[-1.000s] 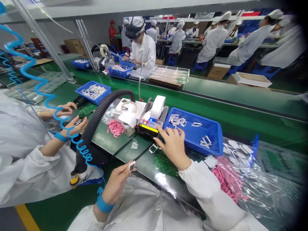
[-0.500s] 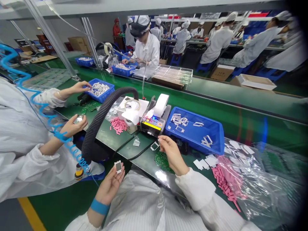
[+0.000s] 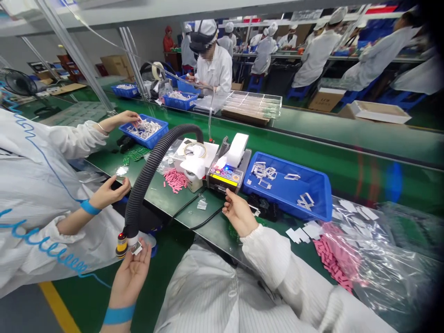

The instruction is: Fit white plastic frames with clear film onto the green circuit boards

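Observation:
My left hand [image 3: 132, 273] is palm up below the table edge, its fingertips holding a small white square part [image 3: 136, 249] against the yellow-ringed nozzle [image 3: 122, 243] of a black ribbed hose [image 3: 152, 164]. My right hand [image 3: 239, 215] rests at the table edge, fingers curled just in front of a label dispenser [image 3: 227, 175] with coloured buttons. What its fingertips pinch, if anything, is too small to make out. A blue tray [image 3: 317, 210] with several white frames stands right of that hand.
A co-worker sits at my left, one hand [image 3: 110, 192] holding a small part, the other hand [image 3: 129, 117] in a blue bin [image 3: 157, 138]. Pink strips [image 3: 175, 178] and clear plastic bags [image 3: 374, 259] lie on the green table. Other workers sit beyond the conveyor.
My left hand dropped lower and left, bringing the white part to the hose nozzle. My right hand moved slightly down toward the table edge. The co-worker's far hand stays at the blue bin.

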A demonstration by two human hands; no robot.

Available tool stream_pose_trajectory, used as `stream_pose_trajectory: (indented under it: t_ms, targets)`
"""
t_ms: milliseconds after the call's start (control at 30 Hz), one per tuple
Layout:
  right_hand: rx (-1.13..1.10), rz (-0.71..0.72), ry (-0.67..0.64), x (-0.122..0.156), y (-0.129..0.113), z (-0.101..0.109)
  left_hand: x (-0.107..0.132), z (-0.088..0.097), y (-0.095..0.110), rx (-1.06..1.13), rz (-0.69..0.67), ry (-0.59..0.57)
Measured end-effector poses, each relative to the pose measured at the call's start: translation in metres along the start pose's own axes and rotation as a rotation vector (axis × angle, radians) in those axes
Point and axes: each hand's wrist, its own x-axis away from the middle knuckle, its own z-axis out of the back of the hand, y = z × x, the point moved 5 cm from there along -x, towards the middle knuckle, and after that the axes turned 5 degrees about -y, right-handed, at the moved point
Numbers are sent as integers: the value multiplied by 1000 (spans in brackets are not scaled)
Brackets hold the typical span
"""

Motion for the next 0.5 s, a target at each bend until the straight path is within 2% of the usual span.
stream_pose_trajectory:
  t_ms: [67,133,200,267,367,433,500]
  targets:
    - [19,13,-13,3,-2,-2,3,2,1,15,-30,-11]
    - [55,36,-65,14,-4,-3,8,5,-8,18,-26,-6]
    - [117,59,-157,35,-5,-6,14,5,-32,-6,38,20]
    - [196,67,-269,61,-5,-7,21,-3,-64,-69,149,53]
    - [421,177,-438,97,-10,-5,32,-36,-118,-188,365,52]
    - [620,370,-500,115,-21,0,39,-73,-148,-196,469,-57]
    - [754,563,-488,128,-34,8,49,-111,-172,-185,567,-196]
